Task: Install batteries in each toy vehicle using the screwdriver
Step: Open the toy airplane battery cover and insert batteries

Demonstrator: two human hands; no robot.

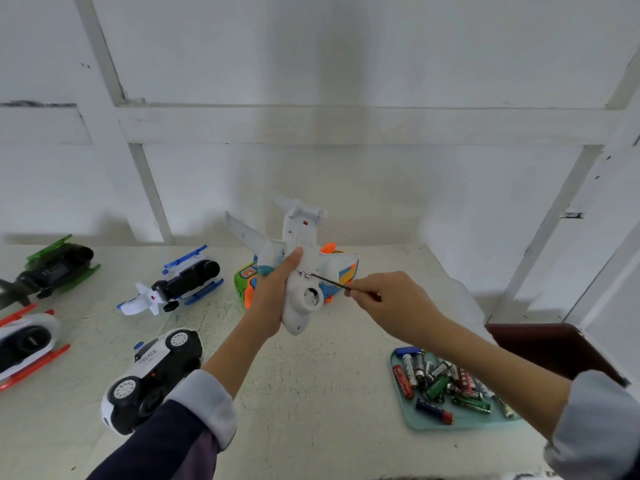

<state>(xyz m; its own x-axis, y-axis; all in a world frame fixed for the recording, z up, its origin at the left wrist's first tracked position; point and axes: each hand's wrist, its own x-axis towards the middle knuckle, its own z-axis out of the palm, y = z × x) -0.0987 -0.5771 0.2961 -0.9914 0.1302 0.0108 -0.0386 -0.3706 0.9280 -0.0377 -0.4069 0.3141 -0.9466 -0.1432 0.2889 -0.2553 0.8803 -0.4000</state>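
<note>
My left hand (269, 299) grips a white toy airplane (300, 268) held belly-up above the table, nose toward me and tail pointing away. My right hand (384, 303) pinches a thin dark screwdriver (329, 281). Its tip meets the plane's underside by the battery cover. A light blue tray (450, 424) at the right holds several loose batteries (446, 382).
Behind the plane sits a colourful toy (247, 282). To the left lie a blue and white helicopter (176, 282), a green and black one (48, 268), a red and white one (27, 344) and a police car (152, 379). A dark brown chair (554, 348) stands at the right.
</note>
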